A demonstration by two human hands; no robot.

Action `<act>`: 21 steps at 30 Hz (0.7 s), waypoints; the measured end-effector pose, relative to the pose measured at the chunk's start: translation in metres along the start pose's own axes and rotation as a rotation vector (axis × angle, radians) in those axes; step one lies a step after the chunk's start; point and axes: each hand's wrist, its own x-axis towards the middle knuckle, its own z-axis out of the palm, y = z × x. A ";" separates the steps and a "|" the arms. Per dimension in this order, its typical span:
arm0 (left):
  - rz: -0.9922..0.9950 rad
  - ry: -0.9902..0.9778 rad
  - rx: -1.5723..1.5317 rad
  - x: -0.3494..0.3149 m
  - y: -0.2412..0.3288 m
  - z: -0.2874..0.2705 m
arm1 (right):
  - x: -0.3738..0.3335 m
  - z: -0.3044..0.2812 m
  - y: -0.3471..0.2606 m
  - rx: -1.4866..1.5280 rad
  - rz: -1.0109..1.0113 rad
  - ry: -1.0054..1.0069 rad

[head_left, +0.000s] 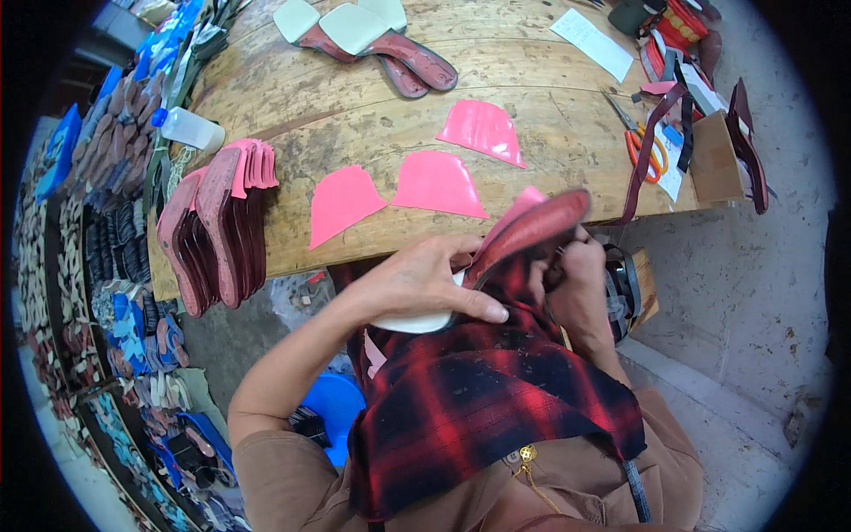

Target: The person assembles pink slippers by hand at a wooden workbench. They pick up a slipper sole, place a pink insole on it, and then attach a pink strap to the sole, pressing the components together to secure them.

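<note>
My left hand point(425, 279) grips a shoe insole point(536, 230) above my lap. The insole has a dark red forepart and a cream heel end, which shows below my palm. A bit of pink sheet point(525, 200) sticks out behind its far edge. Close by the underside of the insole, my right hand point(578, 277) has its fingers curled in; what they hold is too small and hidden to make out. On the table in front lie three glossy pink pieces, such as the middle pink piece point(436, 182), each apart from the others.
Dark red insoles with pink ends point(222, 226) hang over the table's left edge. Cream-heeled insoles point(390, 44) lie at the back. Orange-handled scissors point(645, 151), a paper sheet point(592, 43) and a cardboard box point(716, 160) are at right. A plastic bottle point(189, 129) stands left.
</note>
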 end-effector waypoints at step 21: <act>0.132 0.325 -0.210 0.022 -0.044 0.038 | 0.044 -0.006 0.005 0.235 0.007 0.101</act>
